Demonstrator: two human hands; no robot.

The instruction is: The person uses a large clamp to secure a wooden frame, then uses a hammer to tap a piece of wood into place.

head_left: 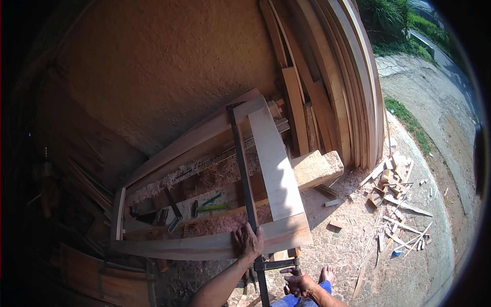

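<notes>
A long dark bar clamp [242,158] spans a pale wooden frame [189,246], its far end hooked over the far rail. My left hand [248,240] is closed around the clamp's bar where it crosses the near rail, fingers against the wood. Below that rail, the sliding jaw [276,264] sticks out to the right, with a small wood block [294,252] between its screw and the rail. My right hand [300,284] is closed on the screw handle under the jaw. A wide pale board [276,169] forms the frame's right end.
Within the frame's opening lie a green-handled tool [214,207], a dark square [175,210] and shavings. A thick timber [317,169] juts out right. Tall planks [327,77] lean on the wall [174,66]. Offcuts [396,189] litter the ground beside my bare foot [328,275].
</notes>
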